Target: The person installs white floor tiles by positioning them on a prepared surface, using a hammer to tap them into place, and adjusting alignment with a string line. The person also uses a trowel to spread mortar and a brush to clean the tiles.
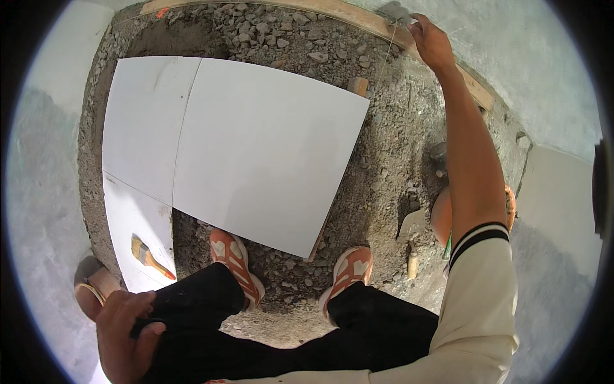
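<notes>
My right hand (430, 41) reaches out to the far right, by the wooden board (358, 15) along the wall. Its fingers are pinched together, and a thin string (387, 50) runs from beside the fingertips down toward the tiles. My left hand (125, 326) rests on my left knee, thumb and fingers apart, holding nothing. Ahead of my feet lies a large white tile (268, 153), its right side raised on a wooden piece (358, 86). Two more white tiles adjoin it: one at the far left (147, 109), another nearer (131, 221) with a paintbrush (150, 257) on it.
Loose gravel (275, 32) lies beyond the tiles and down their right side. A trowel (412, 227) with a wooden handle lies right of my feet, beside an orange bucket (441, 217) partly hidden by my arm. Grey walls (543, 70) enclose the area.
</notes>
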{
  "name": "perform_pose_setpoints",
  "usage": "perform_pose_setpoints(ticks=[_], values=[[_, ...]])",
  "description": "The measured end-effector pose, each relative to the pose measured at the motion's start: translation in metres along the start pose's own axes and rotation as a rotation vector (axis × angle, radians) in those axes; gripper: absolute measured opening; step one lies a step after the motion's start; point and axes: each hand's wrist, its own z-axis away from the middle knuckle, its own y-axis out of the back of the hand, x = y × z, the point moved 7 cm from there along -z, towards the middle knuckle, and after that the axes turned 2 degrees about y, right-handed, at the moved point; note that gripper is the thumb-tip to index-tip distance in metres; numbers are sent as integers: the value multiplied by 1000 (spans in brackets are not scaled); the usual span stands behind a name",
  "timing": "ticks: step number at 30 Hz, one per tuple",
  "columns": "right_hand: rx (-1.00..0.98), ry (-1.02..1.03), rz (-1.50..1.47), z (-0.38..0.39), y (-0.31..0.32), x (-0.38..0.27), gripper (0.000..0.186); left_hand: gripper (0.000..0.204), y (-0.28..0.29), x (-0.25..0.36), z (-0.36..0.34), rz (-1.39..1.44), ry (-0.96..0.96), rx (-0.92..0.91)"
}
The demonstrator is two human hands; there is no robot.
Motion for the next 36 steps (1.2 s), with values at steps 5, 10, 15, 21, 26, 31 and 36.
perform_pose_setpoints(ticks=[5, 10, 15, 21, 26, 31, 36], values=[[-156, 59, 59, -34, -33, 16, 43, 43, 7, 4, 9, -46, 125, -80], [27, 136, -29, -29, -22, -9, 41, 44, 2, 14, 6, -22, 140, -109], [-441, -123, 207, 35, 77, 13, 35, 45, -10, 15, -10, -21, 209, -280], [-646, -228, 221, 165, 134, 3, 25, 44, -7, 33, -41, 18, -246, -253], [-569, -411, 247, 205, 167, -18, 26, 34, -8, 32, -138, -109, -416, -267], [-1071, -598, -1202, 357, 147, -181, 34, 30, -33, 69, -291, -83, -626, -184], [-711, -862, -305, 427, 130, -166, 20, 44, -70, 153, -419, 12, -882, -13]])
